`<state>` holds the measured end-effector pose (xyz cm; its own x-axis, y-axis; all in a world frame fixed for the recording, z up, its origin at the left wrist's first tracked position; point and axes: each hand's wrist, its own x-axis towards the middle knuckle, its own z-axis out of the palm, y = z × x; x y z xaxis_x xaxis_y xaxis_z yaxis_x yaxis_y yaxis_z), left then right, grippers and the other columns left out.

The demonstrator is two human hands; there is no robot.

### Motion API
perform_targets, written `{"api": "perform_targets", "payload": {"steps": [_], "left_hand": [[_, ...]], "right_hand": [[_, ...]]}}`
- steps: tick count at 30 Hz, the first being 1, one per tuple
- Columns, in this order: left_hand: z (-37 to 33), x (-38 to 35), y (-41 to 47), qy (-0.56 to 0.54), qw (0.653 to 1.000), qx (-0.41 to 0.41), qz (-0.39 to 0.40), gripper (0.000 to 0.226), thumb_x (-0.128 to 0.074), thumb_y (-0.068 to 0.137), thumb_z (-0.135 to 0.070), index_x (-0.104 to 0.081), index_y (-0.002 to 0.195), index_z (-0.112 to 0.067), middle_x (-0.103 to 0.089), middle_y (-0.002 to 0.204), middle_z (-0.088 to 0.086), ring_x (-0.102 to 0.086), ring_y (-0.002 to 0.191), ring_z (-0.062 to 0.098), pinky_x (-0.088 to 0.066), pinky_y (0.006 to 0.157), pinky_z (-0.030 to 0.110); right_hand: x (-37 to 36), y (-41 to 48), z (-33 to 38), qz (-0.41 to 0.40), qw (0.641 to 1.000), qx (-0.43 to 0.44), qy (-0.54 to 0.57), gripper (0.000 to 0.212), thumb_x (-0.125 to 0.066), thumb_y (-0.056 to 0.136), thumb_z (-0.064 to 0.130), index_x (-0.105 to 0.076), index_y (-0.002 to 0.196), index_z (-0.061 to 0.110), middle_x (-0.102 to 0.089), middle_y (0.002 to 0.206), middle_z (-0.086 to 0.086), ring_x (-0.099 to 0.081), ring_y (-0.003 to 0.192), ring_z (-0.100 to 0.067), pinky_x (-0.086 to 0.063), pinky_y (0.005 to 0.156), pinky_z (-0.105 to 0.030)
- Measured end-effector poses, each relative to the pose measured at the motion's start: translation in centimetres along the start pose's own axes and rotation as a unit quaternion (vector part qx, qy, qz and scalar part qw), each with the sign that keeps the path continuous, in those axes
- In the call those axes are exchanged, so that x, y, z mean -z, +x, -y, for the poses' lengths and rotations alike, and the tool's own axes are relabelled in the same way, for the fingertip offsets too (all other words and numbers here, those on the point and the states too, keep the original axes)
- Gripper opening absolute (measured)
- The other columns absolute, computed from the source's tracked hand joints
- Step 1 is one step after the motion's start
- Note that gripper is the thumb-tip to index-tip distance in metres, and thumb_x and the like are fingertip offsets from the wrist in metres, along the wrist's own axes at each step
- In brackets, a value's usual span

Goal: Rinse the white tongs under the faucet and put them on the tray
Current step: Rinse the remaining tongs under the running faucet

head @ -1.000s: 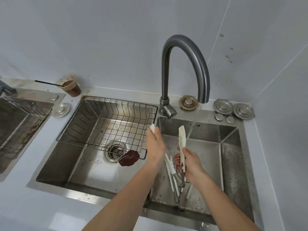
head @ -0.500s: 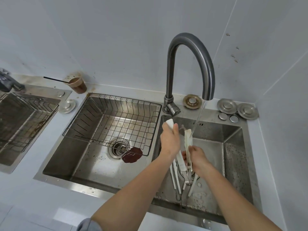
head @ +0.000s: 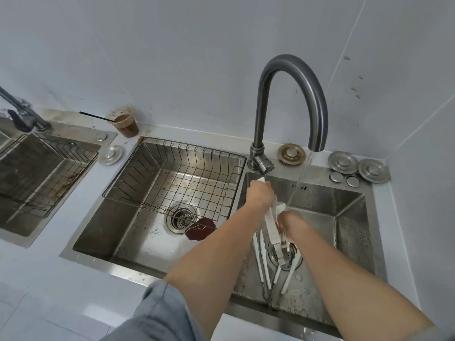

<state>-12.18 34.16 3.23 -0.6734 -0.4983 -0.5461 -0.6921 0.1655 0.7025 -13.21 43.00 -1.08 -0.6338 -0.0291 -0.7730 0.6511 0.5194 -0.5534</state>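
The double sink (head: 110,264) fills the worktop, and the faucet (head: 317,102) arches over its right basin. A wire tray (head: 194,147) hangs in the left basin. The tongs (head: 270,225) are in both hands, held above the right basin and just beside the thin stream (head: 299,183), with one white tip close to the water. The left hand (head: 261,195) is curled round the upper end, and a white tip pokes out past the knuckles. The right hand (head: 291,222) looks closed round the other arm lower down, though its fingers are hidden behind its back. The metal hinge end hangs down towards the drain, where other tongs (head: 261,262) lie on the basin floor. The tongs should be light and stiff: long plastic arms on a sprung metal hinge, so they will want to spring open once the squeeze eases. Wet plastic is probably slippery, and a loose pinch at a tip could let them twist. The safest hold seems to be mid-arm, with fingers wrapped round both arms and pressing them together. For the tray, they are best laid across the wires, since an arm could slide through a gap.
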Motion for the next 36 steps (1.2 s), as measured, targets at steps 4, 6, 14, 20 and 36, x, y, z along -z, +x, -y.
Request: {"api": "perform_targets", "payload": {"steps": [4,6,14,20,36], "left_hand": [[0.7,-0.4,0.3,-0.076,0.996,0.047,-0.012,0.043,-0.034,0.102,-0.029,-0.041,0.128,0.004,-0.055,0.128,0.023,-0.056,0.117,0.036,-0.047,0.094,0.042],[2.0,-0.6,0.5,-0.138,0.988,0.059,-0.033,0.045,-0.032,0.102,-0.03,-0.043,0.129,0.004,-0.054,0.129,0.023,-0.055,0.117,0.038,-0.047,0.094,0.041],[6.4,-3.3,0.6,-0.305,0.932,0.193,0.015,0.035,-0.03,0.103,-0.031,-0.041,0.072,-0.017,-0.044,0.072,0.0,-0.047,0.062,0.015,-0.046,0.064,0.028],[5.5,-2.3,0.8,-0.316,0.928,0.197,0.012,0.036,-0.033,0.102,-0.03,-0.05,0.083,-0.007,-0.049,0.066,0.009,-0.046,0.055,0.019,-0.04,0.055,0.028],[4.1,-2.6,2.0,-0.251,0.96,0.122,0.013,0.045,-0.026,0.103,-0.038,-0.057,0.095,-0.006,-0.05,0.063,0.002,-0.046,0.051,0.013,-0.039,0.049,0.025]], "right_hand": [[0.0,1.9,0.7,-0.011,0.997,0.004,-0.078,0.033,-0.032,0.097,0.0,-0.051,0.123,-0.007,-0.049,0.063,-0.013,-0.044,0.046,-0.019,-0.033,0.037,-0.023],[0.1,3.0,1.0,0.006,0.996,0.007,-0.089,0.03,-0.03,0.095,-0.002,-0.051,0.117,-0.004,-0.051,0.061,-0.014,-0.044,0.044,-0.02,-0.033,0.039,-0.026],[1.0,2.5,0.6,0.094,0.983,0.022,-0.158,0.017,-0.034,0.099,0.006,-0.043,0.113,0.004,-0.052,0.074,-0.01,-0.039,0.049,-0.013,-0.031,0.035,-0.02],[0.5,2.4,1.6,0.083,0.992,-0.006,-0.099,0.036,-0.032,0.102,0.034,-0.05,0.106,0.003,-0.048,0.071,-0.008,-0.039,0.046,-0.014,-0.034,0.041,-0.026],[3.3,1.3,0.8,0.208,0.925,0.065,0.31,0.008,-0.048,0.092,0.002,-0.051,0.086,0.007,-0.055,0.069,-0.007,-0.049,0.05,-0.012,-0.043,0.044,-0.022]]}}
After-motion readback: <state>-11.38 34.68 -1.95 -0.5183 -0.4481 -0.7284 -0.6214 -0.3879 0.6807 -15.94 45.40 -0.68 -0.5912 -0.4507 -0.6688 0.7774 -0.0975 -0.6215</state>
